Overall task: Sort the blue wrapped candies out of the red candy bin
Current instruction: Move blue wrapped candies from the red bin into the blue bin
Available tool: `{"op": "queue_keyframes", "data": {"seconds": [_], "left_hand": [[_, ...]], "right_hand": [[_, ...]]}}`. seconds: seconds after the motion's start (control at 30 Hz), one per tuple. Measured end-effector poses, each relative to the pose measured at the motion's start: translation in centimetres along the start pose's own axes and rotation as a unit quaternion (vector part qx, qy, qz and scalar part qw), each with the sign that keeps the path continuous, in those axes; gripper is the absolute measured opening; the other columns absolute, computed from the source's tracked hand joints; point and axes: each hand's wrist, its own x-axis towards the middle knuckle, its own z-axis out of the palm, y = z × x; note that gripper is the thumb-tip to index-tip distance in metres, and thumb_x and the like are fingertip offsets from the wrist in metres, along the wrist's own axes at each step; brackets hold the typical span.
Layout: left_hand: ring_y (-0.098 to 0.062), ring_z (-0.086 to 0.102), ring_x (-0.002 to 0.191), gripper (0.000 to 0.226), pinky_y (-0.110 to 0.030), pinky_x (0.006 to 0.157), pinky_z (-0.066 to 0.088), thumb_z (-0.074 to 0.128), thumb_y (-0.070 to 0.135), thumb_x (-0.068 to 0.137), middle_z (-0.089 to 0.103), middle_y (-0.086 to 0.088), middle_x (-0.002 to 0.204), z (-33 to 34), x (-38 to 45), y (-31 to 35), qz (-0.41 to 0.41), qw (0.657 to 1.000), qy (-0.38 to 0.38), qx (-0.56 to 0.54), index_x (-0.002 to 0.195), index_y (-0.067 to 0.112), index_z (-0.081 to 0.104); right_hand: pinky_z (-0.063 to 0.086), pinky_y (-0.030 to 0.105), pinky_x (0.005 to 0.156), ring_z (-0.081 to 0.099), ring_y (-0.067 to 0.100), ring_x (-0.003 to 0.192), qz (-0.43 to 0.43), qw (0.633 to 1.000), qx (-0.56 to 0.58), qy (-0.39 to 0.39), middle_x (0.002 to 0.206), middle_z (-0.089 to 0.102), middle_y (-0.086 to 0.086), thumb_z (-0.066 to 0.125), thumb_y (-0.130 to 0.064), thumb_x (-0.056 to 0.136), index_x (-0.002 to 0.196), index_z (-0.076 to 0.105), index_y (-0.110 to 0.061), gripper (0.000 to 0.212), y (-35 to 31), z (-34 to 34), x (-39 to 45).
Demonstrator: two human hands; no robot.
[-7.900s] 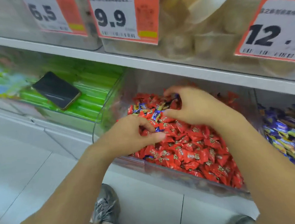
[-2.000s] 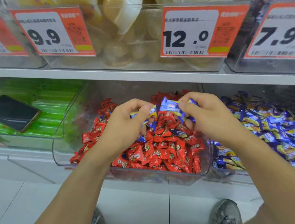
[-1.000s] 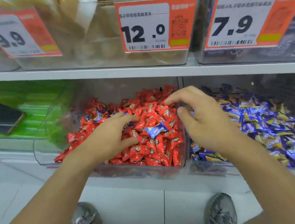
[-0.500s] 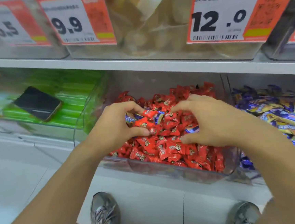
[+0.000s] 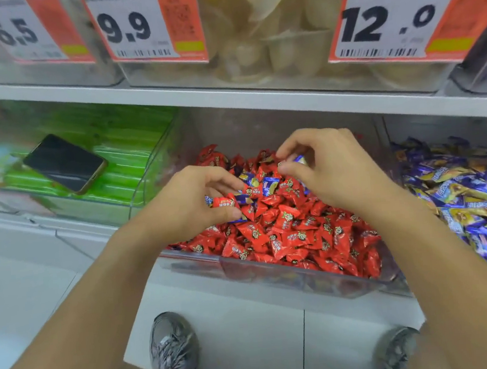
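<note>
Pale tiled floor [image 5: 234, 332], seemingly white shelf [image 5: 228, 97]

Compared with half a second ago, the right hand [image 5: 332, 173] now sits higher over the clear plastic bin of red wrapped candies [image 5: 304, 282], pinching a blue wrapped candy [image 5: 299, 160], while the left hand [image 5: 191, 206] fingers candies, uncovering more blue wrappers [image 5: 269, 185].

Two bare hands were seen, the left hand [image 5: 191, 206] and the right hand [image 5: 332, 170]. Three orange-and-white paper price tags were counted: 6.5 [image 5: 25, 29], 9.9 [image 5: 146, 25] and 12.0 [image 5: 407, 14]. One black flat phone [image 5: 64, 163] and two grey sneakers [image 5: 173, 343] [image 5: 395, 350] were counted. The red wrapped candies [image 5: 287, 233] were too many to be counted.
</note>
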Motion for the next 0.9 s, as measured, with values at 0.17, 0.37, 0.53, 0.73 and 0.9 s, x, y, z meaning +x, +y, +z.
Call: {"op": "queue_keyframes", "data": {"seconds": [0.17, 0.37, 0.53, 0.73, 0.9], "left_hand": [[0.006, 0.063, 0.081, 0.017, -0.008, 0.071, 0.045, 0.079, 0.037, 0.076, 0.071, 0.014, 0.084, 0.6, 0.0, 0.1, 0.001, 1.0, 0.007, -0.021, 0.088, 0.028, 0.072], [0.001, 0.063, 0.071, 0.01, -0.028, 0.073, 0.053, 0.068, 0.028, 0.085, 0.07, 0.011, 0.074, 1.7, 0.8, 0.1, -0.008, 0.999, 0.033, 0.015, 0.075, 0.025, 0.07], [0.0, 0.049, 0.049, 0.03, -0.017, 0.047, 0.04, 0.043, 0.002, 0.094, 0.069, -0.004, 0.09, 0.8, 1.0, 0.4, -0.061, 0.994, 0.027, -0.087, 0.094, 0.021, 0.067], [-0.011, 0.063, 0.09, 0.022, -0.026, 0.081, 0.05, 0.064, 0.038, 0.088, 0.064, 0.012, 0.098, 1.1, 0.2, 0.9, -0.001, 0.999, 0.032, -0.007, 0.109, 0.031, 0.064], [-0.018, 0.06, 0.102, 0.048, -0.026, 0.083, 0.044, 0.072, 0.046, 0.081, 0.065, -0.002, 0.109, 2.8, 0.7, 0.7, 0.011, 0.986, -0.012, 0.167, 0.12, 0.02, 0.065]], "right_hand": [[0.048, 0.033, 0.084, 0.061, 0.021, 0.096, -0.009, 0.997, -0.075, -0.035, 0.097, 0.064, -0.002, 0.065, -0.023, 0.091, 0.104, 0.069, -0.025, 0.013, -0.6, 3.2, 1.8], [0.051, 0.042, 0.091, 0.061, 0.031, 0.107, 0.046, 0.962, -0.183, -0.199, 0.111, 0.069, 0.011, 0.068, -0.039, 0.088, 0.111, 0.069, -0.01, 0.036, -0.5, 4.4, 2.5], [0.05, 0.036, 0.092, 0.06, 0.026, 0.111, 0.074, 0.969, -0.137, -0.193, 0.114, 0.065, 0.004, 0.075, -0.028, 0.084, 0.113, 0.067, -0.02, 0.031, -0.5, 4.2, 2.8], [0.041, 0.028, 0.07, 0.061, 0.018, 0.084, 0.069, 0.988, -0.066, -0.119, 0.091, 0.065, -0.001, 0.062, -0.024, 0.094, 0.101, 0.069, -0.025, 0.01, 0.5, 2.8, 2.6], [0.037, 0.027, 0.064, 0.055, 0.004, 0.071, 0.061, 0.996, 0.01, -0.067, 0.09, 0.065, -0.005, 0.057, -0.024, 0.097, 0.103, 0.061, -0.027, 0.008, 0.6, 2.4, 2.3]]}}
